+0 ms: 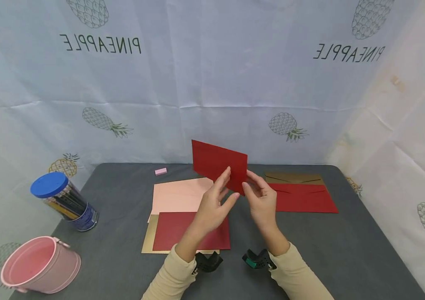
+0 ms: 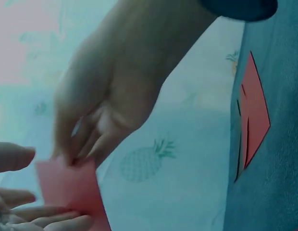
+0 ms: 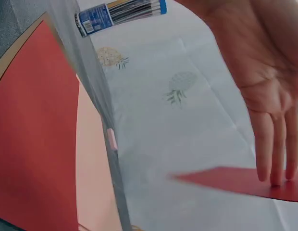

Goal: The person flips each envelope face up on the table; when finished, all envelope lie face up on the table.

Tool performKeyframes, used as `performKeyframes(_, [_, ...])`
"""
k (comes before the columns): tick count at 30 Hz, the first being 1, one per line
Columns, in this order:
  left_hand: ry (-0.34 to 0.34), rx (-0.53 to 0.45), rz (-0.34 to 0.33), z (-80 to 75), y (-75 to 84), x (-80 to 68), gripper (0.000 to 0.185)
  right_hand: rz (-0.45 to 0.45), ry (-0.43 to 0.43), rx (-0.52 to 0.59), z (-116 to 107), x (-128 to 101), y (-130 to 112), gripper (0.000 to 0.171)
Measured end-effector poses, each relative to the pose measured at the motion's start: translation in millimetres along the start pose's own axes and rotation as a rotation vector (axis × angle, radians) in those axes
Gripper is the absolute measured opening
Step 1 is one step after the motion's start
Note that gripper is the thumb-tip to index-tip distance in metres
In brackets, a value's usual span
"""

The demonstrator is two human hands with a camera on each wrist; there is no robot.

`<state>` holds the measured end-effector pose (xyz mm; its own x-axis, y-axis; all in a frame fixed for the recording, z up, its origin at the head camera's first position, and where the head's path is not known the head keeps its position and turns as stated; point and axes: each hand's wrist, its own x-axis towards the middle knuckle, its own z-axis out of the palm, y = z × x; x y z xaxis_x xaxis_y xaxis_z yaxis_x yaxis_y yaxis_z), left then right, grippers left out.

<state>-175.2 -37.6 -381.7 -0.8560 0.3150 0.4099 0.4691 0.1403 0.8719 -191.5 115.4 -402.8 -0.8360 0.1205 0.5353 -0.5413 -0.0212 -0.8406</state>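
A red card (image 1: 216, 160) is held up above the table in the head view. The right hand (image 1: 263, 205) pinches its lower right edge between thumb and fingers; the left wrist view shows this hand (image 2: 108, 96) gripping the card (image 2: 72, 187) too. Against the card's near face rest the fairly straight fingers of the left hand (image 1: 212, 207), its thumb apart from the card. In the right wrist view the left hand (image 3: 274, 106) touches the card (image 3: 226, 181) with extended fingertips. Beneath the left forearm lie a red sheet (image 1: 174, 229), a gold sheet (image 1: 148, 239) and light pink paper (image 1: 178, 196).
Right of the hands, a red envelope (image 1: 306, 199) overlaps a gold envelope (image 1: 291, 178). A small pink block (image 1: 161, 171) lies at the back. On the left stand a blue-lidded clear jar of pencils (image 1: 67, 200) and a pink bucket (image 1: 43, 266). A pineapple-print curtain (image 1: 197, 75) hangs behind the table.
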Motion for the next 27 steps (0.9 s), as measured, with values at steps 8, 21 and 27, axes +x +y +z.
performKeyframes(8, [0.165,0.002,0.145,6.3,7.6,-3.2,0.084,-0.366,-0.25,-0.222,11.2,0.3,-6.0,0.042])
performKeyframes(21, [0.207,-0.109,-0.067,-10.3,-15.1,4.6,0.062,-0.283,-0.278,-0.295,-24.2,9.0,15.6,0.048])
performKeyframes(27, [0.135,-0.303,-0.172,-19.5,-28.6,8.3,0.061,-0.161,-0.125,-0.334,-62.6,12.7,17.4,0.045])
